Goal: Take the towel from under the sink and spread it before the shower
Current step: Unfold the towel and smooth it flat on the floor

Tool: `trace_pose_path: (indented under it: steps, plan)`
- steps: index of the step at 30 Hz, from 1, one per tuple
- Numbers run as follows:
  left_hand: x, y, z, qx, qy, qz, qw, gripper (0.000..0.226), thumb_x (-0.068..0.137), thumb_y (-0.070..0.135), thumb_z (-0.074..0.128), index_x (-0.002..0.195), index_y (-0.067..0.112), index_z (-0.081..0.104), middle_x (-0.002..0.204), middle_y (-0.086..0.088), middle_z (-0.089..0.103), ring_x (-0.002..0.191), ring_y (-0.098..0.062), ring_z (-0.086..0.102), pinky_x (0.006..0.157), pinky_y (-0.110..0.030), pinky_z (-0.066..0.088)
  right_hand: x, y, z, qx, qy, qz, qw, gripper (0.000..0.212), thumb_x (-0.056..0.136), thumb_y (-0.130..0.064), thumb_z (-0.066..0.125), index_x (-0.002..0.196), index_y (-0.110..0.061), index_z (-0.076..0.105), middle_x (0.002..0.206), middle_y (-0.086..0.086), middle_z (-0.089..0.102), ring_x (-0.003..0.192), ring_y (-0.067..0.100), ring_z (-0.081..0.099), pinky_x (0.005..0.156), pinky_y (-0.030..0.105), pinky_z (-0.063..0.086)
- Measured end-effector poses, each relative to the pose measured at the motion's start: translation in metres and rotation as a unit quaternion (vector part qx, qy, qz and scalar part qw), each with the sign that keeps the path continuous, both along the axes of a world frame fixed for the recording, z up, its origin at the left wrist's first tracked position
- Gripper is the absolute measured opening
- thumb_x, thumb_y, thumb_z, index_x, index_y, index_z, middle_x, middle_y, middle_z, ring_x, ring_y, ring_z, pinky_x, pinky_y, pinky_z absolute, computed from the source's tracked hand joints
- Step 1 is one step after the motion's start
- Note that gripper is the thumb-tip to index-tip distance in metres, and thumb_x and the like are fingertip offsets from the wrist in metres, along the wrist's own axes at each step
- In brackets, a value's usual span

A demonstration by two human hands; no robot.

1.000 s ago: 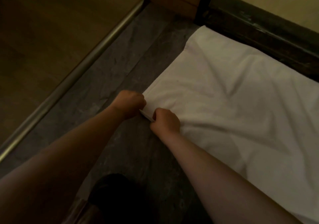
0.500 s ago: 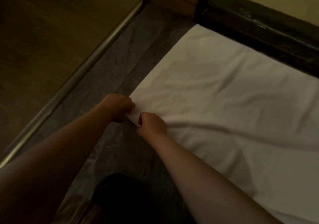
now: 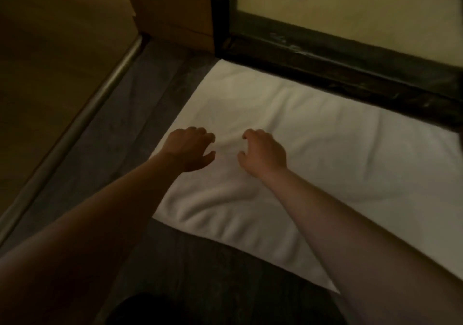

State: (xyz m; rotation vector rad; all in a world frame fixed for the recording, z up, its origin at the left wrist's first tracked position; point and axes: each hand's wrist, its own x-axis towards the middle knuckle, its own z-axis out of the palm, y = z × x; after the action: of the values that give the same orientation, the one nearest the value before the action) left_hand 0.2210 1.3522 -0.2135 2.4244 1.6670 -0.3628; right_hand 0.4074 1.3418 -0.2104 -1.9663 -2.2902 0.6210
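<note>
The white towel lies spread on the dark floor, its far edge along the shower sill. My left hand and right hand, pinching its corner half a second ago, are now over it, fingers released and loosely curled.

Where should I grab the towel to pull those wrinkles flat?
Probably pinch the towel at its near left corner, coming from the bare floor: the creases bunch there and that edge lies free, while the far edge lies along the shower threshold.
</note>
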Motion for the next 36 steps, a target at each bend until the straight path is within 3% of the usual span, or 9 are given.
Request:
trace_pose_path:
  steps: [12,23,27,30,33,36]
  plan:
    - [0.179,0.07,0.006,0.045,-0.047,-0.075,0.995,0.048,0.094,0.051,0.038,0.132,0.023,0.046,0.125,-0.004,0.055,0.106,-0.024,0.056,0.079,-0.036,0.046,0.236,0.046,0.043,0.019,-0.193,-0.063,0.979,0.043,0.09,-0.038,0.049,0.127,-0.015,0.048,0.122,0.01,0.054,0.107,0.029,0.053,0.076,0.037,0.043]
    - [0.298,0.074,-0.025,0.023,-0.001,-0.122,0.992,0.048,0.095,0.051,0.034,0.13,0.021,0.046,0.122,-0.005,0.055,0.105,-0.024,0.056,0.08,-0.037,0.05,0.346,0.015,-0.016,-0.035,-0.145,-0.218,0.964,0.04,0.093,-0.036,0.047,0.126,-0.014,0.048,0.121,0.011,0.053,0.107,0.03,0.053,0.079,0.037,0.045]
    - [0.315,0.074,-0.032,0.01,0.031,-0.125,0.992,0.049,0.096,0.05,0.033,0.132,0.019,0.044,0.123,-0.006,0.054,0.106,-0.024,0.056,0.081,-0.039,0.051,0.36,0.018,-0.031,-0.018,-0.125,-0.244,0.961,0.039,0.094,-0.034,0.047,0.126,-0.013,0.047,0.12,0.013,0.053,0.106,0.03,0.053,0.079,0.039,0.047]
    - [0.318,0.08,-0.037,0.007,0.007,-0.09,0.996,0.048,0.095,0.049,0.036,0.133,0.019,0.043,0.126,-0.005,0.054,0.107,-0.024,0.056,0.081,-0.038,0.051,0.365,0.031,-0.039,0.017,-0.117,-0.268,0.956,0.04,0.094,-0.035,0.046,0.129,-0.014,0.046,0.122,0.013,0.052,0.107,0.031,0.052,0.078,0.039,0.045]
    - [0.322,0.09,-0.045,0.0,-0.021,-0.069,0.997,0.052,0.095,0.049,0.038,0.139,0.022,0.038,0.137,-0.005,0.048,0.118,-0.026,0.051,0.087,-0.042,0.051,0.376,0.044,-0.048,0.02,-0.115,-0.289,0.95,0.048,0.095,-0.037,0.044,0.138,-0.016,0.038,0.136,0.013,0.044,0.119,0.032,0.046,0.087,0.042,0.043]
    - [0.331,0.103,-0.057,-0.014,-0.008,-0.077,0.997,0.059,0.094,0.054,0.036,0.146,0.029,0.024,0.155,-0.004,0.024,0.136,-0.03,0.033,0.1,-0.048,0.043,0.393,0.052,-0.06,-0.024,-0.097,-0.301,0.948,0.057,0.097,-0.042,0.039,0.148,-0.022,0.022,0.155,0.009,0.021,0.139,0.032,0.024,0.104,0.047,0.033]
